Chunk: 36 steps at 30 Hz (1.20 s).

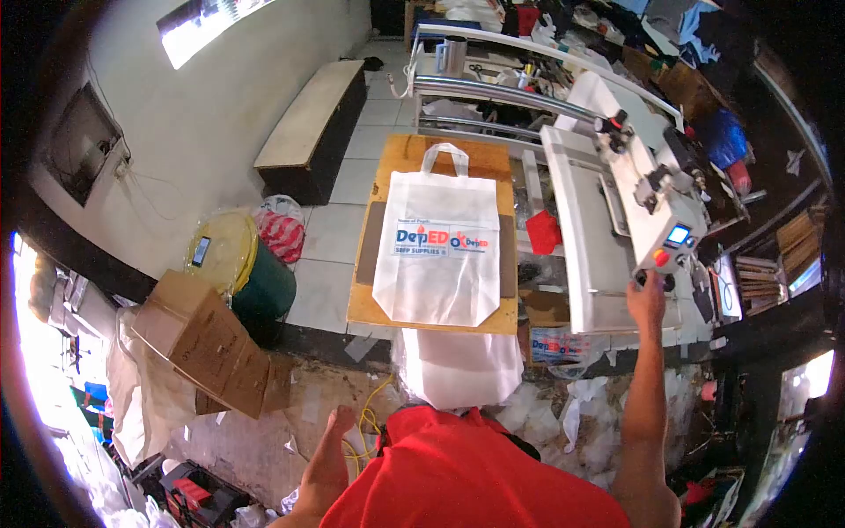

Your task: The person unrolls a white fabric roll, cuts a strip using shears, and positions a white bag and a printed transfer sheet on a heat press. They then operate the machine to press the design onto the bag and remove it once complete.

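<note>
My right hand [647, 301] reaches out to the control end of a white heat press [647, 207], its fingers closed around a black handle [666, 282] below the lit display. Near my left side, my left hand [340, 421] hangs low by the red shirt, its fingers mostly hidden. In front of me a white tote bag [437, 286] with blue and red "DepED" print lies flat on a wooden board [367, 295], handles pointing away. Below the board's near edge, more white bags [458, 365] hang or lie in a stack.
A green drum [264, 286] with a yellow lid carries a phone [202, 252]. Cardboard boxes [207, 339] stand at the left, close to a yellow cord [363, 429]. A bench [312, 123] lines the wall. Behind the board, a metal mug [452, 55] sits on a cluttered table.
</note>
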{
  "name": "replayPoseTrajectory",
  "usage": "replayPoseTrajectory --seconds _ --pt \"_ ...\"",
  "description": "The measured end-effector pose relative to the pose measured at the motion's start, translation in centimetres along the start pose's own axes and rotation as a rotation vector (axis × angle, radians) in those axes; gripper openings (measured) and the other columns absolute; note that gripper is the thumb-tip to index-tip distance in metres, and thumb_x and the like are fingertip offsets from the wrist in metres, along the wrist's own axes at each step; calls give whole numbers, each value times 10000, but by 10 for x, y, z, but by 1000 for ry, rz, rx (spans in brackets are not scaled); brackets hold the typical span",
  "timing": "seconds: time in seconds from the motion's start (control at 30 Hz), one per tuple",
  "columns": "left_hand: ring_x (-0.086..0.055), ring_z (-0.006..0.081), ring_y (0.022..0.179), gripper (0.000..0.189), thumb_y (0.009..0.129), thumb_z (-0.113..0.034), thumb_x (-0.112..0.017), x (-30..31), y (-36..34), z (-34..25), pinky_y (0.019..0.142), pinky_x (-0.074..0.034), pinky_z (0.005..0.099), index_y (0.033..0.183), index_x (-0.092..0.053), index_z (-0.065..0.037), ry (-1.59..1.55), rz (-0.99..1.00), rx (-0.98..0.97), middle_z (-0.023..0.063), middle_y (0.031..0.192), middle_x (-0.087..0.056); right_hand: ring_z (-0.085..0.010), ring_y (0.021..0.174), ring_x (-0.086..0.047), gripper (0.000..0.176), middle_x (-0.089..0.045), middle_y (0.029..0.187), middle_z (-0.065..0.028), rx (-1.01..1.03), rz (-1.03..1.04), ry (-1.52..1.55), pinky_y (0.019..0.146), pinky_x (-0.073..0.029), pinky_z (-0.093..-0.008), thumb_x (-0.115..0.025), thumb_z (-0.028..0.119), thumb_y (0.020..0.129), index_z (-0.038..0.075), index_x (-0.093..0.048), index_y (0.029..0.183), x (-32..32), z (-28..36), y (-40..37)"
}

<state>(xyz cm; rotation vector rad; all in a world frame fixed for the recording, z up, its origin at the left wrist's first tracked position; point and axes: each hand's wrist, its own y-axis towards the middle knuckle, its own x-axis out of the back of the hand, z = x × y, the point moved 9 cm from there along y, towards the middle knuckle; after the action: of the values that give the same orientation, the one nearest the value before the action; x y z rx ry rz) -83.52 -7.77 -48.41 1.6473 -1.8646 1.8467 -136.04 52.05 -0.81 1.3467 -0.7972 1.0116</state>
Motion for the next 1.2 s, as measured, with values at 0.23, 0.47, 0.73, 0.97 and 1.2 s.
replayPoseTrajectory --seconds 0.23,0.47,0.73,0.97,1.2 --pt "-695 381 920 313 883 -370 -587 33 43 -11 808 -552 468 981 -722 -105 -252 -446 -104 198 923 -718 -387 940 -649 313 -667 1002 -166 252 89 302 779 -522 -482 -660 368 930 59 -635 976 38 133 -33" --pt "-706 361 911 317 873 -375 -607 19 10 15 794 -562 458 917 -728 -86 -421 -319 97 204 922 -716 -366 837 -677 356 -678 937 -148 412 169 343 689 -546 -482 -611 420 953 66 -623 984 37 264 -57" --pt "-715 338 865 326 867 -368 -588 -65 -12 42 761 -575 451 806 -708 -71 266 -293 -135 157 821 -724 -386 755 -672 334 -667 835 -170 559 182 415 631 -535 -484 -636 372 942 43 -582 922 39 365 -80" --pt "-650 217 606 192 876 -270 -602 -103 -56 82 548 -531 393 862 -671 -91 -1031 -70 411 56 725 -658 -412 811 -672 409 -672 981 -207 601 234 451 680 -548 -502 -673 384 894 15 -589 1048 39 382 -87" --pt "-574 174 513 188 912 -268 -582 -99 -88 36 454 -471 320 881 -677 -109 -1237 -104 508 36 677 -624 -376 1099 -617 434 -636 1191 -187 493 119 651 933 -519 -450 -692 173 856 26 -575 1247 82 223 -121"
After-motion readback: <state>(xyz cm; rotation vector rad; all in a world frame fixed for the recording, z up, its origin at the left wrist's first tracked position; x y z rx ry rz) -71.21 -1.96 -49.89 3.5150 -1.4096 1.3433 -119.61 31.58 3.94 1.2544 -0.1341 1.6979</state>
